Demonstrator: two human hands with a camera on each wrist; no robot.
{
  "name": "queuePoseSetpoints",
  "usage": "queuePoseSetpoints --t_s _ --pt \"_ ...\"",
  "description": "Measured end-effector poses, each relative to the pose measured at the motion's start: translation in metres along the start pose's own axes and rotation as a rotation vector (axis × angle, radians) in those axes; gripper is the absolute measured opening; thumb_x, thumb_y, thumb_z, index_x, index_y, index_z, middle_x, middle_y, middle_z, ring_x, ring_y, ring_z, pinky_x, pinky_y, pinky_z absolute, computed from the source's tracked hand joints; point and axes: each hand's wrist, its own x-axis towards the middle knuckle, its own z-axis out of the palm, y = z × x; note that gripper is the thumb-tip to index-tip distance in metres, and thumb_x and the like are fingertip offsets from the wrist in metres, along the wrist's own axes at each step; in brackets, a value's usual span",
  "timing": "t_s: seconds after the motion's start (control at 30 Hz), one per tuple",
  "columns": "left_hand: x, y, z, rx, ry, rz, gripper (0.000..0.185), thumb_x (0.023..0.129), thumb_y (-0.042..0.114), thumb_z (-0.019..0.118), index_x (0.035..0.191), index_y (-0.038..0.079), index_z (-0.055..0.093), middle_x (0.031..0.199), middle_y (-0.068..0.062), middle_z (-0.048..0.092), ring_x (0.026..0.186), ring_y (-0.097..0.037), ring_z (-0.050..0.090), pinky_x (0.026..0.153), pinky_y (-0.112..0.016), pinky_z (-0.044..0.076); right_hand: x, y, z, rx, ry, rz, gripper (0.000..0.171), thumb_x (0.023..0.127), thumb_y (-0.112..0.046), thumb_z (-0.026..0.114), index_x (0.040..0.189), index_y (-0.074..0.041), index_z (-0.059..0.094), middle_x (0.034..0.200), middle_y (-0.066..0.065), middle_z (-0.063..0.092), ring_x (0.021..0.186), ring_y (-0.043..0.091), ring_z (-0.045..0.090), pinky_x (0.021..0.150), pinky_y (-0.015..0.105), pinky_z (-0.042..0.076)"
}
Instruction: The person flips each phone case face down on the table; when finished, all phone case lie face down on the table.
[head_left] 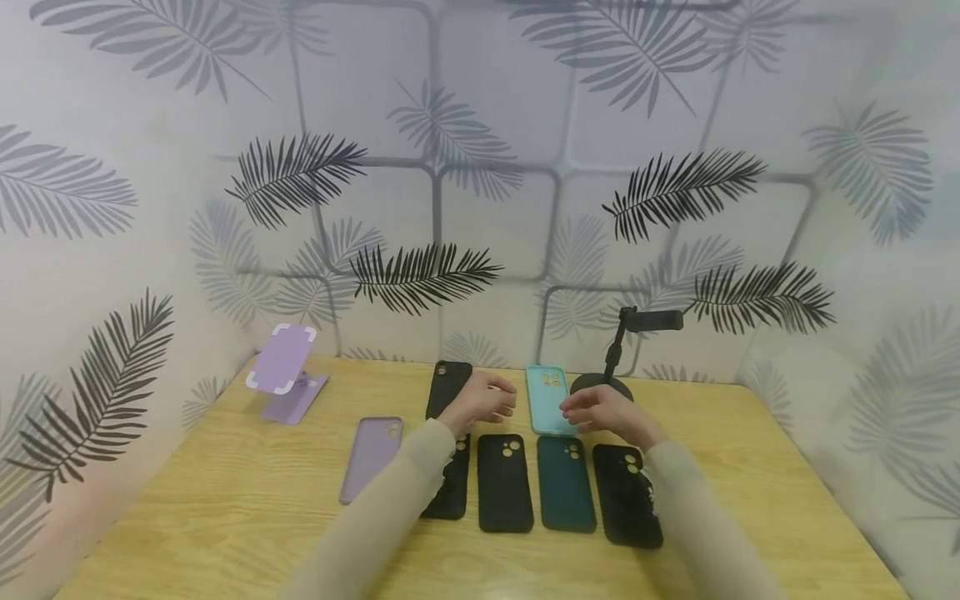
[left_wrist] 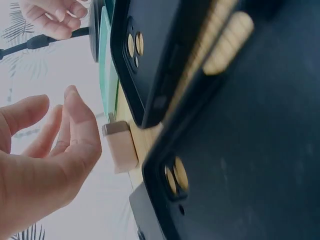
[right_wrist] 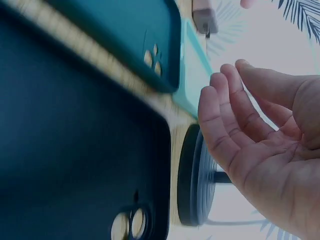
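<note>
My left hand [head_left: 480, 400] hovers with loosely bent fingers, holding nothing, beside an upper black phone case [head_left: 447, 379]. Below that arm lies another black phone case [head_left: 452, 492], partly covered by the sleeve. My right hand [head_left: 611, 412], also holding nothing, overlaps the edge of a turquoise phone case [head_left: 546, 396] in the head view. In the front row are a black phone case [head_left: 505, 483], a dark teal phone case [head_left: 566, 487] and a black phone case [head_left: 622, 500] partly behind the right sleeve. A light purple phone case [head_left: 371, 454] lies left of them.
A purple phone stand [head_left: 283, 358] stands at the table's back left. Behind the right hand rises a black stand [head_left: 617, 346] with a round base. The left wrist view shows a small pink block [left_wrist: 121, 150] with a darker end. A patterned wall [head_left: 480, 208] backs the wooden table [head_left: 225, 508].
</note>
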Motion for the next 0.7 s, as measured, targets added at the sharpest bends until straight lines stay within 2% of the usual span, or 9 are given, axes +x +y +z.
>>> queuePoseSetpoints --t_s 0.17,0.3,0.53,0.7 --pt "0.005 0.001 0.01 -0.007 -0.047 -0.011 0.034 0.096 0.005 0.058 0.128 -0.007 0.059 0.124 -0.025 0.063 0.106 -0.036 0.067 0.088 -0.041 0.059 -0.01 0.005 -0.007 -0.051 0.017 0.008 0.037 0.094 -0.005 0.061 0.127 0.012 0.057 0.125 0.029 0.06 0.103 0.032 0.066 0.09 0.043 0.057" --pt "0.01 0.002 0.018 -0.01 -0.052 -0.029 0.036 0.096 0.002 0.056 0.13 -0.008 0.057 0.13 -0.026 0.058 0.114 -0.038 0.063 0.092 -0.04 0.057 -0.014 0.007 -0.012 -0.088 0.042 0.004 0.038 0.093 -0.004 0.062 0.128 0.011 0.057 0.124 0.028 0.061 0.104 0.03 0.065 0.09 0.043 0.057" --pt "0.018 0.0 0.026 0.006 -0.044 -0.085 0.037 0.098 0.002 0.051 0.133 -0.008 0.054 0.13 -0.023 0.058 0.109 -0.032 0.063 0.094 -0.04 0.056 -0.015 0.007 -0.013 -0.143 0.065 0.004 0.038 0.094 -0.004 0.059 0.129 0.011 0.057 0.13 0.029 0.059 0.117 0.036 0.059 0.095 0.043 0.054" --pt "0.018 -0.004 0.032 -0.013 -0.032 -0.097 0.04 0.095 -0.001 0.049 0.134 -0.009 0.053 0.13 -0.023 0.056 0.106 -0.031 0.062 0.092 -0.042 0.056 -0.015 0.009 -0.009 -0.138 0.053 0.021 0.038 0.094 -0.006 0.059 0.128 0.011 0.058 0.13 0.027 0.06 0.117 0.034 0.059 0.096 0.043 0.054"
